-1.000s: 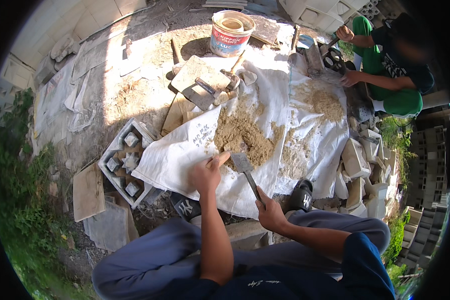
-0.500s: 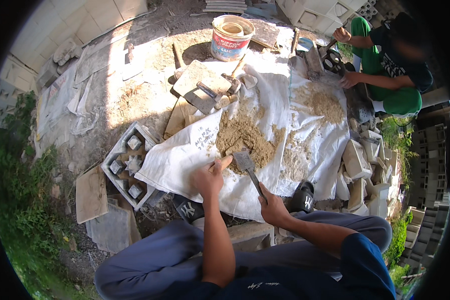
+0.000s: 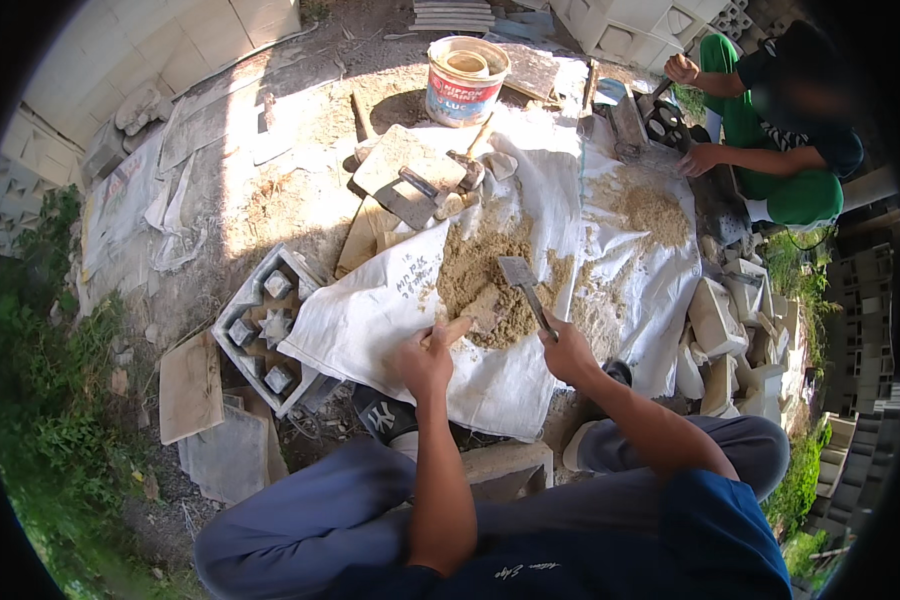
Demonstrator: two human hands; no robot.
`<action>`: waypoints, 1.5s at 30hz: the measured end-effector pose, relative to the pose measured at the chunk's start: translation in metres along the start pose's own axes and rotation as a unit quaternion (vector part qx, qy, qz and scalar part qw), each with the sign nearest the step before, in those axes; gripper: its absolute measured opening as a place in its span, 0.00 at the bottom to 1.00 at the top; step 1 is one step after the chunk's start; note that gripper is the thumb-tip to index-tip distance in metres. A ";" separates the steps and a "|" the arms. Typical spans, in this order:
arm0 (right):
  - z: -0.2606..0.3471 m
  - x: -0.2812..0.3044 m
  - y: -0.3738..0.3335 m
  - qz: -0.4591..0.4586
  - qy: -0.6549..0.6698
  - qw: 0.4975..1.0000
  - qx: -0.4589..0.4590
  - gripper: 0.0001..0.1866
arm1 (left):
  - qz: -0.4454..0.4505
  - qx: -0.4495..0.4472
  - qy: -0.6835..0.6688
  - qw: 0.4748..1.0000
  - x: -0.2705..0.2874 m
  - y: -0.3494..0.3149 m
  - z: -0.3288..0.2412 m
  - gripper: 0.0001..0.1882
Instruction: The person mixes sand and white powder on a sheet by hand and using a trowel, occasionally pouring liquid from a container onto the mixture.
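Note:
My left hand (image 3: 426,362) is closed round the wooden handle of a trowel (image 3: 483,308), whose mortar-coated blade lies in a heap of damp sandy mortar (image 3: 470,262). In my right hand (image 3: 570,352) is a flat metal scraper (image 3: 519,271). Its squarish blade is over the right part of the heap, apart from the trowel; I cannot tell whether it touches the mortar. Under the heap spreads a white woven sheet (image 3: 360,312). Left of my left hand stands a grey patterned mould or block (image 3: 270,330) with raised studs.
A paint bucket (image 3: 464,95) stands beyond the sheet, near a steel-handled float (image 3: 413,195) on boards. Broken pale blocks (image 3: 715,325) are piled at right. Flat slabs (image 3: 192,388) lie at left. Another person (image 3: 780,140) in green trousers crouches at far right, hands on a dark piece.
My right hand has moved right and away from me, carrying the scraper blade off the trowel. My left hand keeps its grip on the trowel, nearly in place.

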State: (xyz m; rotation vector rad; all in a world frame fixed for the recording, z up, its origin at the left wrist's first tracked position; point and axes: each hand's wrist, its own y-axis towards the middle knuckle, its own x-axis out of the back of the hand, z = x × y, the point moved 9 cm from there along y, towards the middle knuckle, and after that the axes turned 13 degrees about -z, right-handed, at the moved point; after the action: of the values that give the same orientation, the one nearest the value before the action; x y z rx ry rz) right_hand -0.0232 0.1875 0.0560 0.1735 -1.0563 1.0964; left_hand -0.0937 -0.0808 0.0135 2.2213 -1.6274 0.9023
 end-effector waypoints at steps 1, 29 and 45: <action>-0.005 0.002 0.002 -0.026 0.016 0.998 0.049 0.27 | -0.015 -0.005 -0.027 1.000 0.004 0.002 -0.004 0.22; -0.011 -0.046 -0.042 0.184 0.338 0.893 -0.234 0.22 | 0.002 -0.003 0.002 1.000 -0.015 -0.009 0.007 0.23; -0.013 -0.008 -0.025 -0.043 0.104 0.992 0.047 0.25 | -0.057 -0.017 -0.065 0.996 0.012 -0.014 -0.006 0.22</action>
State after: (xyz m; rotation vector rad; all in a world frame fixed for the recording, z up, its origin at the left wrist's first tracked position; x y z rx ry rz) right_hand 0.0040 0.1773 0.0522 0.1740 -0.8036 1.0631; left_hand -0.0809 -0.0821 0.0275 2.3665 -1.5377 0.7085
